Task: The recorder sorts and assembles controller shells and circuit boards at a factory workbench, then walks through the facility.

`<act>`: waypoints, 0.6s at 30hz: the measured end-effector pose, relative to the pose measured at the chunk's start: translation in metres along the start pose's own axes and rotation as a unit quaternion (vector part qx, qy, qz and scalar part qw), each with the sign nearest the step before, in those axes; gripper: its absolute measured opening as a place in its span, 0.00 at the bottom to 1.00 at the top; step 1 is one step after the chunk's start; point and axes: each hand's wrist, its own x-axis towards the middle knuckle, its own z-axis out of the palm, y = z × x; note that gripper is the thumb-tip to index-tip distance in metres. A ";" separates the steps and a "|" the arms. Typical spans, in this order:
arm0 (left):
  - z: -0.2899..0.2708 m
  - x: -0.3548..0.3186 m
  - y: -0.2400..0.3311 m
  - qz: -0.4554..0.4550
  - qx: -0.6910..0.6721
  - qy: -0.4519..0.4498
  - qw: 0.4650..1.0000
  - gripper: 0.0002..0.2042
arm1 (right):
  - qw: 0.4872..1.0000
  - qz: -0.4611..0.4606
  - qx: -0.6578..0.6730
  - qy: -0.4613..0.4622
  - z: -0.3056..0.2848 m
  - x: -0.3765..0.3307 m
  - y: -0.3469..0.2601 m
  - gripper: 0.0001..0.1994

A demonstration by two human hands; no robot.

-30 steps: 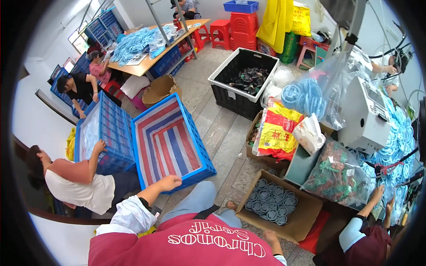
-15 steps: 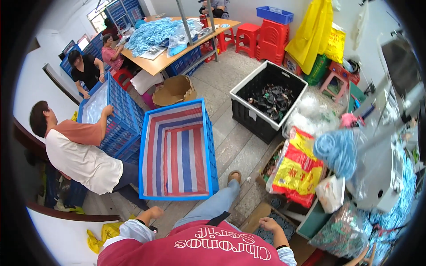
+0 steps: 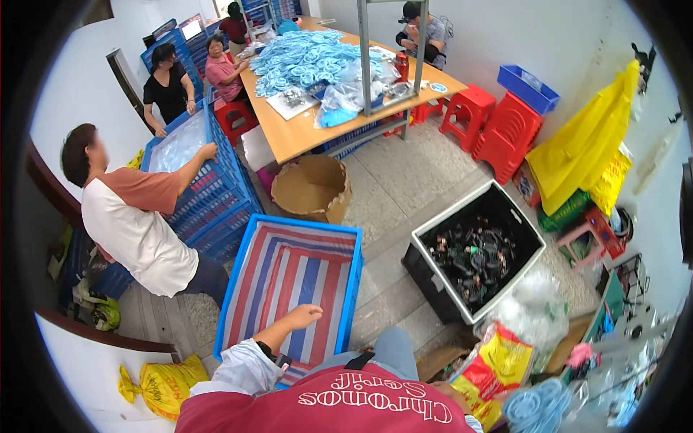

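Over the blue crate [image 3: 238, 289] at my feet, my left hand [image 3: 303, 316] is hovering with its fingers loosely curled and nothing in them, the knuckles lying just above the red, white and blue striped liner [image 3: 296, 278] that is covering the crate's inside. The crate is sitting on the grey floor directly in front of me, between a person in a white and rust shirt [image 3: 133, 216] on my left and a black bin [image 3: 476, 256] of dark parts on my right. My right hand [image 3: 451, 390] is showing only as a sliver past my red shirt, low down next to a yellow and red bag [image 3: 498, 361], and I cannot tell how its fingers are standing or whether they are holding anything. That person beside me is resting a hand on a stack of blue crates [image 3: 209, 195]. Just beyond my crate an open cardboard box [image 3: 310, 189] is standing near the wooden table [image 3: 303, 133], which is carrying a heap of light blue rings [image 3: 303, 61]. Other people are sitting around that table, and red stools [image 3: 498, 126] are standing off to its right.
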 end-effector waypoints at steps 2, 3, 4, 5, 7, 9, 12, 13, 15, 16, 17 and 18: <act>-0.008 0.023 -0.005 -0.010 0.014 0.002 1.000 0.16 | 0.996 0.014 -0.085 0.011 -0.030 0.005 -0.049 0.15; -0.007 0.034 -0.017 -0.021 0.030 0.000 0.999 0.15 | 0.995 0.017 -0.093 0.015 -0.046 0.022 -0.064 0.15; -0.004 0.054 -0.057 -0.040 0.055 -0.028 0.997 0.15 | 0.995 0.019 -0.100 0.019 -0.063 0.042 -0.075 0.16; -0.004 0.073 -0.092 -0.061 0.078 -0.054 0.994 0.15 | 0.993 0.022 -0.111 0.021 -0.082 0.057 -0.096 0.16; -0.013 0.078 -0.075 -0.092 0.133 -0.063 0.985 0.13 | 0.992 0.016 -0.124 0.036 -0.118 0.059 -0.161 0.14; -0.020 0.085 -0.068 -0.192 0.059 -0.053 0.978 0.13 | 0.989 0.016 -0.133 0.058 -0.126 0.022 -0.240 0.10; -0.029 0.104 -0.059 -0.268 -0.054 -0.021 0.962 0.13 | 0.971 -0.073 -0.221 0.059 -0.167 0.027 -0.329 0.08; -0.035 0.118 -0.054 -0.247 -0.096 0.010 0.964 0.13 | 0.969 -0.098 -0.221 0.052 -0.194 0.070 -0.334 0.09; -0.055 0.144 -0.024 -0.254 -0.096 -0.005 0.962 0.14 | 0.989 -0.102 -0.104 0.025 -0.204 0.072 -0.393 0.09; -0.063 0.152 -0.010 -0.270 -0.112 0.000 0.956 0.16 | 0.981 -0.130 -0.114 0.083 -0.186 0.049 -0.440 0.09; -0.075 0.173 0.003 -0.257 -0.071 -0.031 0.963 0.16 | 0.986 -0.122 -0.099 0.062 -0.201 0.071 -0.447 0.11; -0.087 0.190 0.013 -0.249 -0.033 -0.055 0.966 0.17 | 0.983 -0.118 -0.102 0.099 -0.194 0.067 -0.472 0.14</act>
